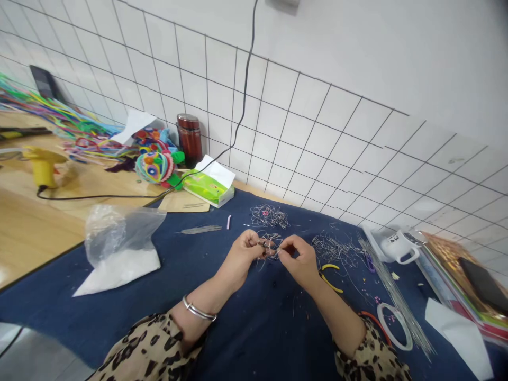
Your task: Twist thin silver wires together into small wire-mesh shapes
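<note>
Between my two hands, over the dark blue cloth [254, 328], is a small piece of bent silvery wire [270, 244] with tiny dark bits on it. My left hand [246, 254] pinches its left side, fingers curled around it. From the right, my right hand [297, 259] pinches the wire's other side between thumb and forefinger. The fingers partly hide the wire's shape. Just beyond my hands lies a tangle of loose wire [270, 216]. A second wire tangle [337, 251] spreads to the right, near yellow-handled pliers [331, 278] partly behind my right wrist.
Straight wires [397, 296], a white ring-shaped coil [395, 326] and a white mug [400, 247] lie to the right. At left are a plastic bag with white contents [123, 259], a tissue pack [208, 188] and a yellow glue gun [43, 166]. A black cord [244, 100] hangs along the tiled wall.
</note>
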{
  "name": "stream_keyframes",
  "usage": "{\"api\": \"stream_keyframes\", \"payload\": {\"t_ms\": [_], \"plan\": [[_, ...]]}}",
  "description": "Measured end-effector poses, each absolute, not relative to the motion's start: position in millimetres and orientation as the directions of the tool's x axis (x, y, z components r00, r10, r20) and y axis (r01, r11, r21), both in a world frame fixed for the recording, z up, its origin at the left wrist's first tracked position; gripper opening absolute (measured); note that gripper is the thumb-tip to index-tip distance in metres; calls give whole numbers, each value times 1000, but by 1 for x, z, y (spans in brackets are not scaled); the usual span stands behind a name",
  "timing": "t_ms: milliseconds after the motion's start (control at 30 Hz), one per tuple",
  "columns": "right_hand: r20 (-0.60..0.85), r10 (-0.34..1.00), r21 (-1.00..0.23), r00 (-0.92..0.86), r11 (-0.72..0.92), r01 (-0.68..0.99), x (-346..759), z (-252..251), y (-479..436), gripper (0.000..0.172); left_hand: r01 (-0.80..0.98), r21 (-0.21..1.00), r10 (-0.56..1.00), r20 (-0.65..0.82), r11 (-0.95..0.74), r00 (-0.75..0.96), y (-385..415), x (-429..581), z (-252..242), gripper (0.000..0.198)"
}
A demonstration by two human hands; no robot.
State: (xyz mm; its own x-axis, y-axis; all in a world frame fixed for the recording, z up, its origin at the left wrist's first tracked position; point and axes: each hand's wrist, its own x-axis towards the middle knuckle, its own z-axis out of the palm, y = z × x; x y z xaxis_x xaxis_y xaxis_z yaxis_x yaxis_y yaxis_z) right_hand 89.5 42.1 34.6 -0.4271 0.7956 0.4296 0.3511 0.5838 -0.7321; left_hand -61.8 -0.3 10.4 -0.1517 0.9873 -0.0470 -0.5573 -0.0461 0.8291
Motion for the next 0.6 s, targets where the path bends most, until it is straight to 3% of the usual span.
{"api": "stream_keyframes", "payload": {"t_ms": [333, 467, 600], "plan": [[242, 897, -934, -370, 319, 163, 95, 29, 54, 7, -712, 687, 987, -61, 148, 147, -2, -73, 14, 24], [224, 905, -956, -360, 276, 98, 97, 27, 57, 9, -678, 720, 984, -34, 147, 177, -3, -74, 19, 16], [230, 918, -963, -323, 263, 62, 99, 27, 62, 8, -534, 842, 991, -10, 82, 136, -3, -77, 24, 11]]}}
